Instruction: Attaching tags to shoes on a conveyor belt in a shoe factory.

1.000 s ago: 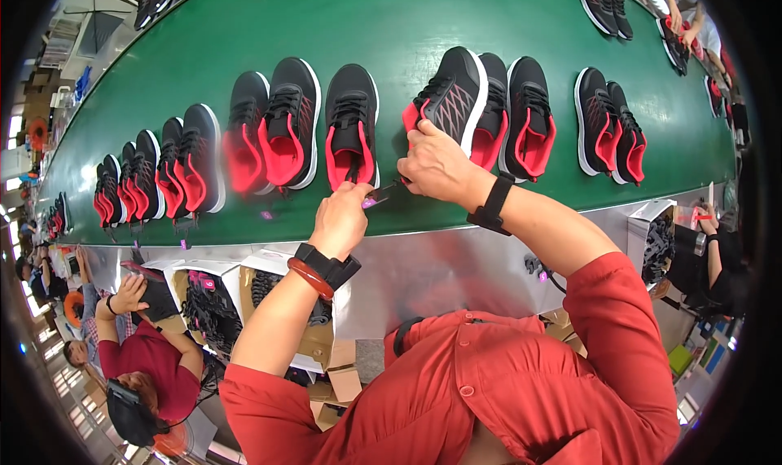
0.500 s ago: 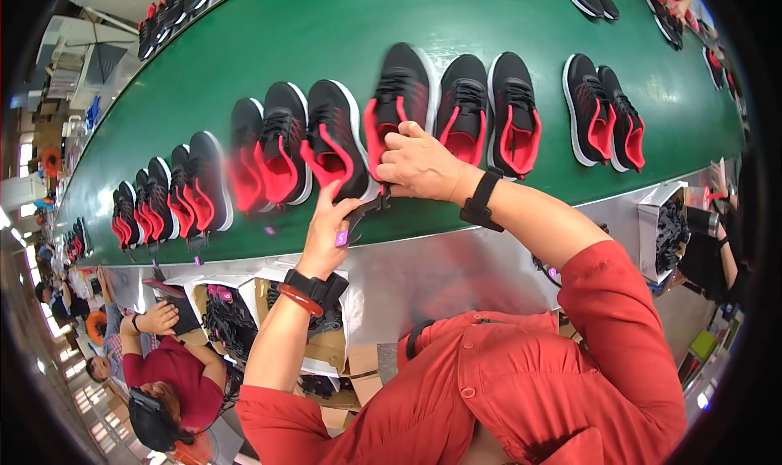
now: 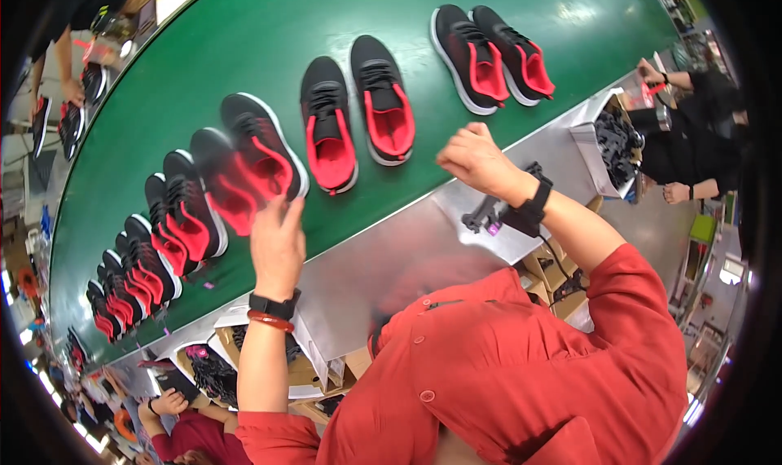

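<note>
A row of black sneakers with red linings and white soles runs along the green work surface (image 3: 423,180). My left hand (image 3: 278,249) is at the heel of one sneaker (image 3: 265,143), its thumb and fingers apart; whether it touches the shoe is unclear. A blurred sneaker (image 3: 221,176) lies just left of it. My right hand (image 3: 481,162) hovers by the near edge, below a pair of sneakers (image 3: 468,57), with fingers curled in; anything inside them is hidden. Two more sneakers (image 3: 328,123) (image 3: 381,98) stand between my hands. Below my right wrist is a black item with a purple label (image 3: 486,218).
A metal ledge (image 3: 366,277) borders the near side. White boxes of black items stand at the right (image 3: 611,143) and lower left (image 3: 208,367). Co-workers are at the right (image 3: 692,131), lower left (image 3: 191,436) and upper left, where a hand (image 3: 72,90) is beside shoes.
My hands have come apart from the sneaker they were working at together. The right hand has moved right and the left hand left. The view has turned, and the shoes appear shifted leftward.
</note>
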A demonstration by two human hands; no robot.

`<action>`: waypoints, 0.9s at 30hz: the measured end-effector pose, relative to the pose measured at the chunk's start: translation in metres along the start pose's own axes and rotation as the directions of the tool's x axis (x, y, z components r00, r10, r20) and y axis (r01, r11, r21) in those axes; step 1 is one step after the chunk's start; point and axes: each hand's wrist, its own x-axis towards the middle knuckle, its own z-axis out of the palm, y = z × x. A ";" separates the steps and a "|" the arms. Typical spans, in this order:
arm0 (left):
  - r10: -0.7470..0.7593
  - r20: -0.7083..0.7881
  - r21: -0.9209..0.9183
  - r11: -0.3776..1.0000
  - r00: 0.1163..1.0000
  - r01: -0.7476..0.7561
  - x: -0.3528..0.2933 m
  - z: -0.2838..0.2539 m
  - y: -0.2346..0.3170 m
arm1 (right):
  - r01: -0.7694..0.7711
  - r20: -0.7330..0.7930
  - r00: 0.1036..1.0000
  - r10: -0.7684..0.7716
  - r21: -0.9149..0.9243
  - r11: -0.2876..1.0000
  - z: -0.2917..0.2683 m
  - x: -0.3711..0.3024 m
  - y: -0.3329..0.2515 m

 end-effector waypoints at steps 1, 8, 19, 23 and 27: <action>0.093 -0.015 -0.017 0.995 0.996 -0.093 0.010 0.011 0.013 | -0.014 0.097 0.995 0.017 -0.033 0.999 -0.008 -0.022 0.009; 0.107 0.266 0.099 0.985 0.958 -0.138 0.069 0.058 0.035 | 0.048 0.360 0.931 0.054 -0.270 0.962 -0.012 -0.116 0.026; 0.103 0.016 -0.193 0.976 0.995 -0.098 0.071 0.070 0.060 | 0.009 0.384 0.923 0.023 -0.080 0.997 0.001 -0.121 0.043; 0.085 0.007 -0.009 0.996 0.996 -0.085 0.057 0.061 0.032 | -0.191 0.405 0.910 0.085 0.231 0.954 -0.008 -0.099 0.032; 0.072 0.011 -0.219 0.973 0.997 -0.068 0.060 0.074 0.024 | -0.559 0.526 0.818 0.232 0.633 0.535 0.011 -0.051 -0.007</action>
